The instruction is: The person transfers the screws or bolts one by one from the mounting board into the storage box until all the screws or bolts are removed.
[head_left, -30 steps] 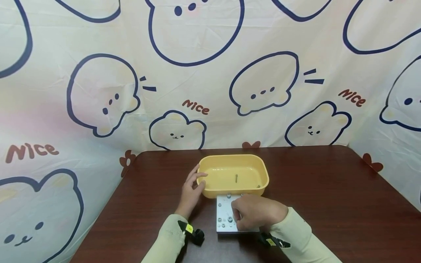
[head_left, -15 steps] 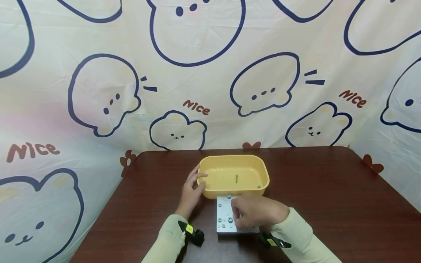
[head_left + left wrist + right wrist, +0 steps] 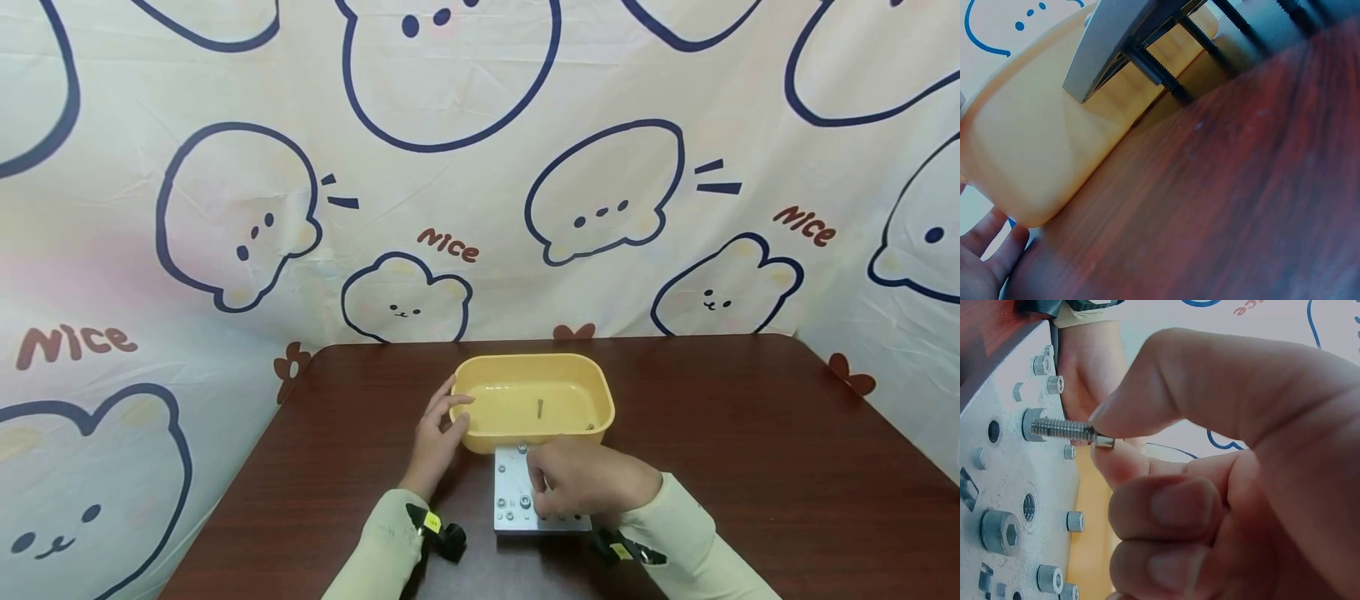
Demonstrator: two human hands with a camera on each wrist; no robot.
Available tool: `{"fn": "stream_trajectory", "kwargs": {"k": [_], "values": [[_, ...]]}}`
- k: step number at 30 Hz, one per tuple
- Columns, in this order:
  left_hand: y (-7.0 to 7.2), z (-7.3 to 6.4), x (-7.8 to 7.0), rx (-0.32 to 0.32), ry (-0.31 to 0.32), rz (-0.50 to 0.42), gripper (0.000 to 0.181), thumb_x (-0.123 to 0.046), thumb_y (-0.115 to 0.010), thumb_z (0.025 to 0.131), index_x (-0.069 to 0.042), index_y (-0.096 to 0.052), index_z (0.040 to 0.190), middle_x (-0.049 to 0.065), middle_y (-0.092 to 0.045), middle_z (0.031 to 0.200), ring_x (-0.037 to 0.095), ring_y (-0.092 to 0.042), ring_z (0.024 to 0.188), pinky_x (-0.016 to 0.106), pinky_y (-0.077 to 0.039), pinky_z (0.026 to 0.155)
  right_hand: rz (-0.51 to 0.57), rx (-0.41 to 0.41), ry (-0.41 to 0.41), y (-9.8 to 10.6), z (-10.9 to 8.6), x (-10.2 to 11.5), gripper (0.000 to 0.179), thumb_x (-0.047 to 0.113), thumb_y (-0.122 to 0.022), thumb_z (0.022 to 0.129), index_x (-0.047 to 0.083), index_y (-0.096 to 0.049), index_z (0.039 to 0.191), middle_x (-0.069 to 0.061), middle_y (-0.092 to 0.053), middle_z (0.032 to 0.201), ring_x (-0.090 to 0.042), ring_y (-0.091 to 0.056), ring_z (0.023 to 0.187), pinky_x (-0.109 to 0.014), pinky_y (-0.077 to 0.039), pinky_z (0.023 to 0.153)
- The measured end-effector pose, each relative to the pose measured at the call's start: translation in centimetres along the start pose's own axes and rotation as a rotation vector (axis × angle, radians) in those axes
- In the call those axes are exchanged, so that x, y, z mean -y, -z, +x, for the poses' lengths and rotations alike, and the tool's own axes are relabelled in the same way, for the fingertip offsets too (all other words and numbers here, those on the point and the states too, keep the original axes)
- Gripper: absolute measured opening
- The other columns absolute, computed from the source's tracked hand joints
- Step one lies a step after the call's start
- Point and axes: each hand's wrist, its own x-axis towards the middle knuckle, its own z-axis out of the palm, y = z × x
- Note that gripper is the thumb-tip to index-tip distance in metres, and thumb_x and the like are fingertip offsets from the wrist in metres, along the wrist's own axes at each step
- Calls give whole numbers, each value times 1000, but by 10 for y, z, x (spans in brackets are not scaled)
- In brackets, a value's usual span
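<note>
In the right wrist view, my right hand point(image 3: 1210, 425) pinches a small threaded screw point(image 3: 1063, 429) between thumb and index finger, its shaft pointing towards the metal plate point(image 3: 979, 400). From the head view, that right hand point(image 3: 588, 479) covers the right part of the plate point(image 3: 513, 479), hiding the screw. Several socket-head screws point(image 3: 1002, 531) stand in the plate among bare holes. My left hand point(image 3: 435, 437) rests at the left end of a yellow bin point(image 3: 480, 437), one finger over the rim. The left wrist view has the left fingers point(image 3: 1010, 250) against the bin's corner.
A loose screw point(image 3: 539, 408) lies in the bin, with another small metal piece point(image 3: 590, 427) near its right corner. Dark threaded bolts point(image 3: 1154, 67) project below the raised plate. The brown table point(image 3: 712, 417) ends at a patterned cloth point(image 3: 495, 192).
The right hand has shifted very slightly up and to the right over the plate. My left hand and the bin keep their places.
</note>
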Motion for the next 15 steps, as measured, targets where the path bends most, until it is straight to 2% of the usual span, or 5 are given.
{"fn": "stream_trajectory", "kwargs": {"k": [6,15], "values": [[1,0,0,5,6,-3,26,-21,-60,90,-19,-68,114,-25,-33,147,15,-25,142,41,-40,105,10,-16,6,1,1,0,11,16,-67,80,21,-58,77,9,-55,65,-6,-52,55,-22,-45,48],[0,0,0,4,-2,4,26,-20,-60,90,-19,-68,114,-25,-33,147,14,-25,142,41,-39,106,-4,-97,81,2,3,-2,12,12,-65,79,22,-59,75,10,-50,56,-4,-46,47,-20,-41,43]]}}
